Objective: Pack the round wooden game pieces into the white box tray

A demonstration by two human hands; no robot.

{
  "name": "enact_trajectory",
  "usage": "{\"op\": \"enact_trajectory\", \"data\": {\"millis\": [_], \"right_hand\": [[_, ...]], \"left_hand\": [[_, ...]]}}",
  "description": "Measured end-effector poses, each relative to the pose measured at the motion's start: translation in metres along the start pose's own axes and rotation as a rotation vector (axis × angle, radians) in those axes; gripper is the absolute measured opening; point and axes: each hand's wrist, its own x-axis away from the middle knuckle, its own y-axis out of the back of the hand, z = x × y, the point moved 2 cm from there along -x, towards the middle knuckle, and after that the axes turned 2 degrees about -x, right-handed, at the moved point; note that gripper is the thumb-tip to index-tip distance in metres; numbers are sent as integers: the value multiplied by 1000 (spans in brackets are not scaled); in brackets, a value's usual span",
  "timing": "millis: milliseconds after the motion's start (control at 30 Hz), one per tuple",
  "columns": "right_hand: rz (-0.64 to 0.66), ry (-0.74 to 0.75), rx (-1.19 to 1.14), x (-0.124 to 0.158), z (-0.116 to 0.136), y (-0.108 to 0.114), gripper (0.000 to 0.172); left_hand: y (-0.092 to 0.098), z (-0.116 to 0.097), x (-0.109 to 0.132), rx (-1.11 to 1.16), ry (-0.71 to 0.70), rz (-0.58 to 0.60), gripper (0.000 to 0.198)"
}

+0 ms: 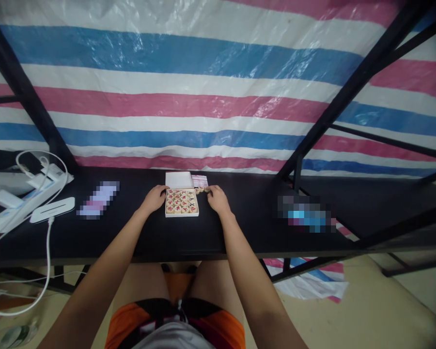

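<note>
A small white box point(182, 214) stands on the black desk, filled with rows of round xiangqi pieces point(177, 201), most with red characters and several at the right with black ones. Behind it lies a white lid point(178, 180). My left hand point(155, 198) is at the box's far left corner, fingers stretched out against its side. To the right of the box, my right hand point(218, 198) has its fingertips closed at a loose xiangqi piece point(207, 189). Beside that, more loose pieces point(198, 191) sit in a short row, in front of a printed pink-and-white paper point(199, 181).
A blurred-out phone-like object point(99, 199) lies at left, near a white power strip point(29, 198) with cables and a white flat device point(53, 210). Another blurred object point(307, 214) is at right. Black metal posts point(327, 116) and striped plastic sheeting point(189, 106) stand behind the desk point(254, 228).
</note>
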Motion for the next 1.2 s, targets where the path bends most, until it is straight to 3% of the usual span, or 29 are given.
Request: {"op": "enact_trajectory", "data": {"millis": [167, 300, 567, 1033, 1200], "right_hand": [[-8, 101, 50, -1, 11, 0, 42], [94, 180, 98, 1, 25, -1, 38], [117, 110, 168, 4, 33, 0, 23], [16, 81, 259, 2, 41, -10, 15], [-12, 42, 220, -2, 39, -6, 20]], "left_hand": [[0, 0, 0, -4, 4, -3, 38], [0, 0, -1, -8, -2, -3, 38], [0, 1, -1, -15, -9, 2, 37], [-1, 3, -1, -21, -9, -3, 38], [0, 2, 0, -20, -14, -5, 38]]}}
